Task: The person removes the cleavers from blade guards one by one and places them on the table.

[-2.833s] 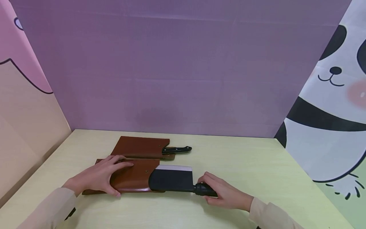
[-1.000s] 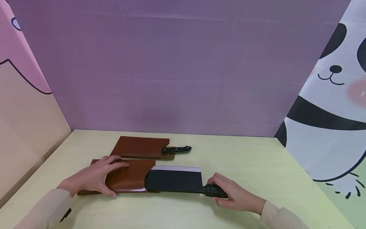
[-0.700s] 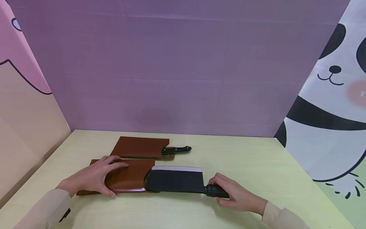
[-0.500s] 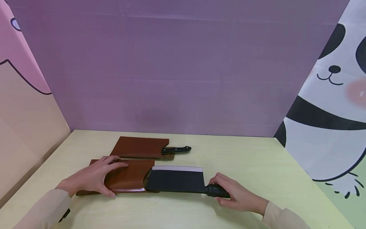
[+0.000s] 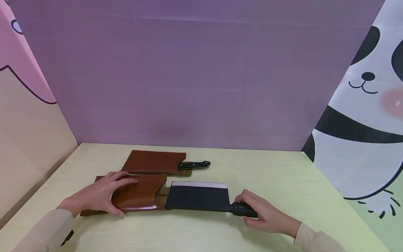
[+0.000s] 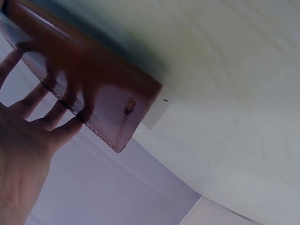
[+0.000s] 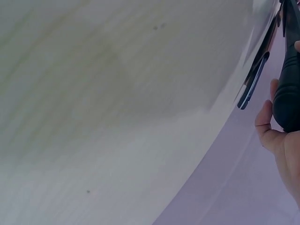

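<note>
While the right hand has the cleaver by its handle, the blade points left, lined up with the sheath the left hand is gripping.

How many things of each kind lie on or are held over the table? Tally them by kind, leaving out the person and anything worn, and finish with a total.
Brown sheaths: 2
Cleaver: 1
Black-handled knife: 1
Total: 4

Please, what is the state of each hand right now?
Left hand: holding the nearer brown sheath.
Right hand: holding the cleaver by its handle.
</note>
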Action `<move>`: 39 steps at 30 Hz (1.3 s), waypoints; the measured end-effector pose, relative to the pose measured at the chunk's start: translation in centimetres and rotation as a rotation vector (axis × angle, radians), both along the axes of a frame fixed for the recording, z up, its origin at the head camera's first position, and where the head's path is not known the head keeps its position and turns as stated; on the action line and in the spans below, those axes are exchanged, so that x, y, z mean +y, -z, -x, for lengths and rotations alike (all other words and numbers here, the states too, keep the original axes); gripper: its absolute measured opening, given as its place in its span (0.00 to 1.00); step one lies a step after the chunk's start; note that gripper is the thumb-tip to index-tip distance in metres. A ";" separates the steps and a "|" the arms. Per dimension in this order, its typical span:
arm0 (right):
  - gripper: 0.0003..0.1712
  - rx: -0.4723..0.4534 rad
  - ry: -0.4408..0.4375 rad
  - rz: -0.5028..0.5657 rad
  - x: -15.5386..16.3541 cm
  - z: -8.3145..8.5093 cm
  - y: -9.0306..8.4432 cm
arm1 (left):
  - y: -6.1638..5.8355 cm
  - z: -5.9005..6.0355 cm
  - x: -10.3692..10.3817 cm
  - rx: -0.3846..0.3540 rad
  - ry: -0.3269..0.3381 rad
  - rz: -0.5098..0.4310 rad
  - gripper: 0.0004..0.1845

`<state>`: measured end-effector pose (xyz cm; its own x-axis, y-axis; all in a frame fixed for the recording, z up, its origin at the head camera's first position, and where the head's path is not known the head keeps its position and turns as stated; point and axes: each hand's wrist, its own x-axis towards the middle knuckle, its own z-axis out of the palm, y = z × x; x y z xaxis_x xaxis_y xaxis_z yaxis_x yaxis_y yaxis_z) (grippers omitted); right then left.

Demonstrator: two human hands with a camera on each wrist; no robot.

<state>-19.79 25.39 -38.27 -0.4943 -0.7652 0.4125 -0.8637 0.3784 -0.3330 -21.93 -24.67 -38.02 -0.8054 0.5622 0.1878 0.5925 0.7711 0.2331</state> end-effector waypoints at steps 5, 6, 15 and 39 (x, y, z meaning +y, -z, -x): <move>0.23 -0.013 0.019 -0.012 0.3 -0.1 -0.2 | 0.0 0.0 -0.1 0.018 0.007 0.002 0.49; 0.23 -0.017 0.031 -0.018 0.4 -0.1 -0.2 | 0.0 0.0 0.0 0.018 0.009 0.002 0.49; 0.24 -0.014 0.044 -0.009 1.3 0.0 -0.6 | -0.4 -0.1 0.3 0.015 0.022 0.003 0.48; 0.27 0.023 0.066 0.021 4.2 -0.2 -0.2 | 0.0 0.3 1.3 -0.004 0.047 0.023 0.47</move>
